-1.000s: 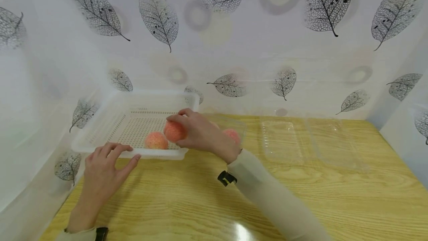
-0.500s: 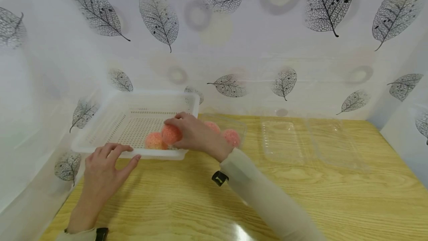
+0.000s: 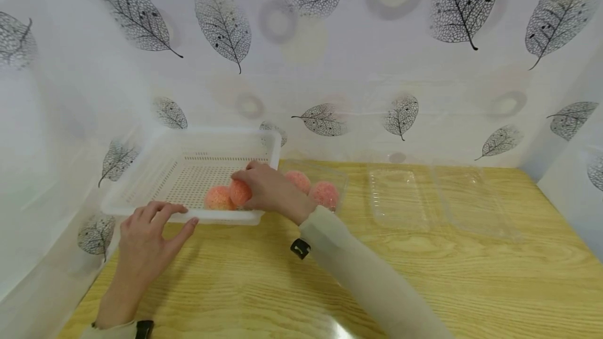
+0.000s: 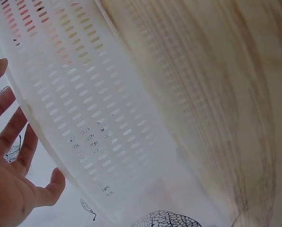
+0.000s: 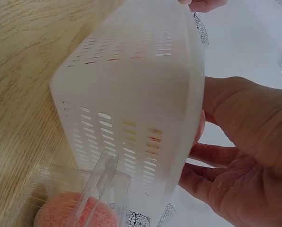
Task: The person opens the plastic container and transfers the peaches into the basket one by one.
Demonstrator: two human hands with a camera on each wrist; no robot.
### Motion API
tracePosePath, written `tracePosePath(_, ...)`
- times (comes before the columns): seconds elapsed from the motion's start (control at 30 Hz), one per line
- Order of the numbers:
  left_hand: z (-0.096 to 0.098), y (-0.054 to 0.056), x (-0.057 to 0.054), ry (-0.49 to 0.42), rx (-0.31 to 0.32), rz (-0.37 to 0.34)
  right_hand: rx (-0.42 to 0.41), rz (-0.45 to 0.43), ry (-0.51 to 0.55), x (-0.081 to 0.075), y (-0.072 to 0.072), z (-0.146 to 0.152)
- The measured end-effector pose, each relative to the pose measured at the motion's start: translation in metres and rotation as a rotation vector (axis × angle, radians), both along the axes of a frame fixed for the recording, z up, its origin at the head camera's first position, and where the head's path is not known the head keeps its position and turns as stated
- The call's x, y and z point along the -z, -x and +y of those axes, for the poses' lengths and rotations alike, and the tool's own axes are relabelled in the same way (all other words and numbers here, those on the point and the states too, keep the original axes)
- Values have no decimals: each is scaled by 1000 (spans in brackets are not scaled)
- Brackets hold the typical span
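Observation:
In the head view, my right hand (image 3: pixel 270 190) reaches over the right side of a white plastic basket (image 3: pixel 188 217). Its thumb and fingers grip a pink peach (image 3: pixel 239 192) low in the basket, close against a yellow-pink peach (image 3: pixel 219 198). The basket wall hides most of the gripped peach in the right wrist view, where the hand (image 5: pixel 254 156) curls over the rim. My left hand (image 3: pixel 148 242) rests with relaxed, spread fingers on the front left rim. The left wrist view shows those fingers (image 4: pixel 11 130) along the rim, beside the slotted wall.
Right of the basket, a clear plastic box (image 3: pixel 343 184) holds two pink peaches (image 3: pixel 325 194). Farther right on the wooden table (image 3: pixel 424 271) lie two clear plastic trays or lids (image 3: pixel 398 200). A leaf-patterned sheet (image 3: pixel 348 77) stands behind.
My right hand has moved slightly left and down with its peach, bringing it beside the other one in the basket. The boxed peaches are more exposed. My left hand has stayed put.

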State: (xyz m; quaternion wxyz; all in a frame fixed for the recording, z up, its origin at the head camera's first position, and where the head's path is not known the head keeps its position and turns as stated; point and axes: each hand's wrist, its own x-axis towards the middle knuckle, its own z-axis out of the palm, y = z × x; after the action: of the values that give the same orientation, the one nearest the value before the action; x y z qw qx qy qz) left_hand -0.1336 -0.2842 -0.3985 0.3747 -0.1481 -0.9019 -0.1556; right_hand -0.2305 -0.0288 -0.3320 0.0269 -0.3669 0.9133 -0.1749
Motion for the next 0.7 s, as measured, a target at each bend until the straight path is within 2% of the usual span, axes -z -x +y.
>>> tracePosePath(0.33, 2, 0, 1, -13, -6, -25, -34, 36, -130, 4, 6, -10)
tracePosePath(0.47, 3, -1, 1, -12, -8, -19, -34, 22, -174, 4, 7, -12)
tracePosePath(0.7, 2, 1, -1, 9, -20, -12, -58, -87, -143, 4, 7, -11)
